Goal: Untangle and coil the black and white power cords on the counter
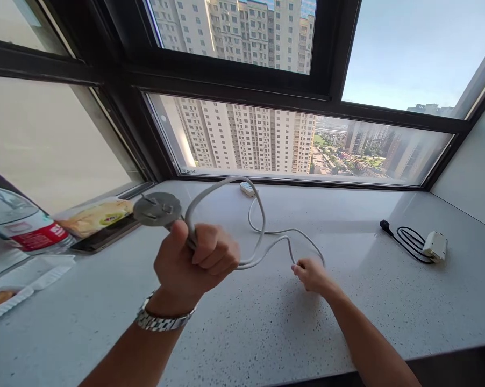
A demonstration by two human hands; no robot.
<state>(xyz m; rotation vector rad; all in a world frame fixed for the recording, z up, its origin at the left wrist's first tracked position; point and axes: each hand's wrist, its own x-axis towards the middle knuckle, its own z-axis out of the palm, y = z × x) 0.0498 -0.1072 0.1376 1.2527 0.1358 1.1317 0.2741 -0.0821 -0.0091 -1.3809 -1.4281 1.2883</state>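
My left hand (194,263), with a metal watch on its wrist, is raised above the speckled window ledge (266,322) and closed round a white power cord (262,236) just behind its grey round plug (157,208). The cord loops away over the ledge to a small white socket block (247,188) by the window. My right hand (311,274) rests low on the ledge, fingers pinched on the same cord further along.
A black cable with a white adapter (434,245) lies at the right. At the left are a plastic water bottle (20,223), a snack packet (93,215) on a dark flat device, and a white wrapper (20,279). Black window frames rise behind.
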